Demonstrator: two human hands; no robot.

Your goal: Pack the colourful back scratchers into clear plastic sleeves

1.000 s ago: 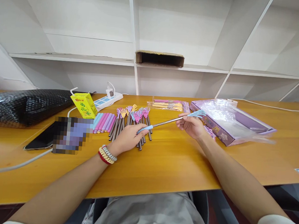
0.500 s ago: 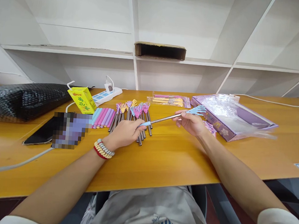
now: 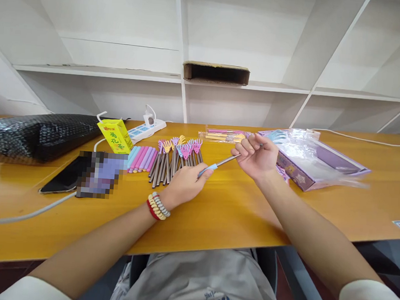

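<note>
A back scratcher (image 3: 227, 160) with a metal rod, a light-blue grip and a light-blue claw is held between my two hands above the table. My left hand (image 3: 186, 185) is closed around its blue grip. My right hand (image 3: 256, 158) has its fingers curled around the rod near the claw end, and the claw shows just behind that hand. Beyond my left hand lies a pile of back scratchers (image 3: 166, 163) with pink, purple, yellow and blue claws. Beside the pile sits a row of pink, purple and blue tube grips (image 3: 143, 158).
A purple box (image 3: 295, 173) with clear plastic bags stands at the right. Bagged back scratchers (image 3: 222, 136) lie at the back. On the left are a yellow drink carton (image 3: 115, 135), a power strip (image 3: 149, 130), a phone (image 3: 64, 176) and a black bubble-wrapped parcel (image 3: 38, 135).
The visible stretch of rod between my hands has become shorter. My left hand has moved right and slightly down, while my right hand has turned, its fingers now wrapped around the rod.
</note>
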